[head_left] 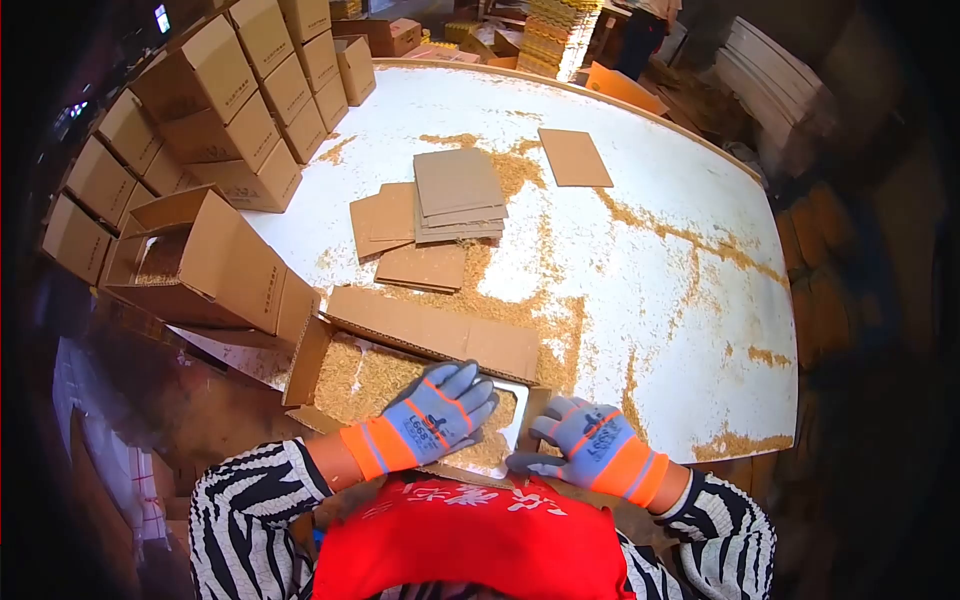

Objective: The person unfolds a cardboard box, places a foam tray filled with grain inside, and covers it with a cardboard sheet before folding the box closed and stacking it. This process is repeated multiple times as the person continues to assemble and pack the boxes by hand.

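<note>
An open cardboard box (430, 325) filled with straw-like chaff sits at the near edge of the white table (660, 270), right in front of me. My left hand (432, 412), in a grey glove with an orange cuff, lies flat on the filling inside the box, fingers spread. My right hand (590, 442), gloved the same way, rests at the box's near right corner, fingers curled around the edge of a flap. A pale flat sheet shows between the hands inside the box.
Flat cardboard sheets (455, 195) lie stacked mid-table, with one single sheet (574, 157) farther back. An open box (195, 260) tilts at the left; closed boxes (240, 90) are stacked along the left edge. Loose chaff streaks the tabletop. A person (645, 25) stands at the far end.
</note>
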The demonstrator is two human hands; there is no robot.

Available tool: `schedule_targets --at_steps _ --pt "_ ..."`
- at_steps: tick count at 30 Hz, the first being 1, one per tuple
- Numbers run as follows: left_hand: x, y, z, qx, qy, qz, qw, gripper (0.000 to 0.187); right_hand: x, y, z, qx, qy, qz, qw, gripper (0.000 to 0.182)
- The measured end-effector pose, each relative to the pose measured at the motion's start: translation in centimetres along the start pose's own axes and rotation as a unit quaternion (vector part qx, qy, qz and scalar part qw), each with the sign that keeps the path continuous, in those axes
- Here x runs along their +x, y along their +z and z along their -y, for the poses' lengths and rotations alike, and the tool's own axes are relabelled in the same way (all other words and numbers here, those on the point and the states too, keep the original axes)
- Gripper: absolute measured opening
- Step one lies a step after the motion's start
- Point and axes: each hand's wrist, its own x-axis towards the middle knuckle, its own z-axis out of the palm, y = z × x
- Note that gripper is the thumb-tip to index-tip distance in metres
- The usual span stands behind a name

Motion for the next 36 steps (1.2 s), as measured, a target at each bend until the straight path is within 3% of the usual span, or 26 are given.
schedule_targets --at_steps 3,5,9,10,12,13,15,17,19,21,22,23,24,26,27,28,29,30,31,32,33,35,36 --pt "0.7 0.3 -0.7 0.031 -0.001 0.062 0.998 0.047 1.4 -1.2 -4.4 0.234 0.072 -0.083 0.966 0.024" --pt "1.5 0.6 -1.6 0.091 0.007 0.149 0.985 0.034 5.2 -0.5 -9.4 0.252 0.116 -0.171 0.945 0.022" --pt "2.4 5.8 -2.4 0.005 -0.017 0.221 0.975 0.021 16.6 3.5 -15.7 0.422 0.225 -0.066 0.876 0.031" --pt "3.4 4.6 -2.4 0.011 -0.012 0.288 0.958 0.022 20.3 6.5 -17.5 0.391 0.198 -0.082 0.895 0.037" --pt "2.1 5.3 -1.7 -0.042 -0.054 0.122 0.99 0.019 27.3 9.9 -19.3 0.256 0.157 -0.158 0.941 0.054" --pt "1.5 3.9 -1.1 -0.096 -0.08 0.047 0.991 0.02 30.6 9.9 -20.0 0.229 0.17 -0.164 0.944 0.072" --pt "0.6 -1.0 -0.1 -0.226 -0.166 0.009 0.96 0.026 35.3 9.4 -21.0 0.125 0.275 -0.272 0.914 0.093" --pt "-1.7 -5.5 0.8 -0.219 -0.293 0.015 0.93 0.034 39.4 8.1 -23.3 0.098 0.372 -0.272 0.882 0.109" --pt "-6.0 -7.3 1.5 -0.108 -0.38 -0.078 0.915 0.039 41.8 7.9 -26.2 0.138 0.412 -0.25 0.866 0.119" --pt "-7.5 -8.3 1.4 0.071 -0.494 -0.134 0.856 0.046 41.4 6.9 -26.3 0.15 0.393 -0.169 0.891 0.116" --pt "-8.7 -8.0 1.8 0.067 -0.533 -0.135 0.832 0.048 41.5 8.1 -27.9 0.149 0.332 -0.189 0.912 0.108" --pt "-9.8 -7.7 2.2 0.062 -0.568 -0.136 0.809 0.05 41.8 9.2 -29.3 0.165 0.353 -0.209 0.897 0.087" --pt "-10.1 -7.8 2.5 -0.029 -0.603 -0.166 0.78 0.048 41.3 9.9 -31.4 0.199 0.335 -0.225 0.893 0.076" --pt "-10.4 -7.6 3.3 -0.111 -0.597 -0.15 0.78 0.049 38.4 9.1 -32.8 0.239 0.311 -0.269 0.88 0.052" --pt "-10.6 -7.6 3.6 -0.152 -0.594 -0.14 0.778 0.049 38.2 10.8 -36.8 0.227 0.295 -0.292 0.881 0.05" --pt "-11.1 -7.1 4.1 -0.184 -0.589 -0.113 0.779 0.051 34.8 7.5 -34.7 0.394 0.325 -0.226 0.83 0.047" --pt "-11.5 -6.7 4.4 -0.21 -0.581 -0.111 0.778 0.054 34.3 8.4 -39.1 0.245 0.31 -0.266 0.879 0.044" --pt "-11.8 -6.3 4.8 -0.234 -0.58 -0.105 0.773 0.054 31.6 6.3 -38.8 0.319 0.3 -0.272 0.857 0.047" --pt "-12.2 -5.9 5.6 -0.257 -0.575 -0.099 0.77 0.054 29.9 5.2 -39.0 0.328 0.244 -0.366 0.836 0.036" --pt "-12.5 -5.3 6.3 -0.323 -0.565 -0.122 0.75 0.053 28.5 3.7 -40.3 0.407 0.209 -0.393 0.798 0.034" --pt "-12.8 -5.0 7.0 -0.388 -0.549 -0.143 0.726 0.052 25.0 -0.4 -34.8 0.489 0.187 -0.388 0.758 0.034" --pt "-13.3 -4.0 8.0 -0.418 -0.52 -0.139 0.732 0.053 18.6 -5.8 -27.4 0.379 0.074 -0.376 0.842 0.032" --pt "-14.0 -2.2 8.7 -0.432 -0.508 -0.15 0.73 0.054 15.3 -8.2 -21.1 0.382 0.04 -0.404 0.83 0.031"
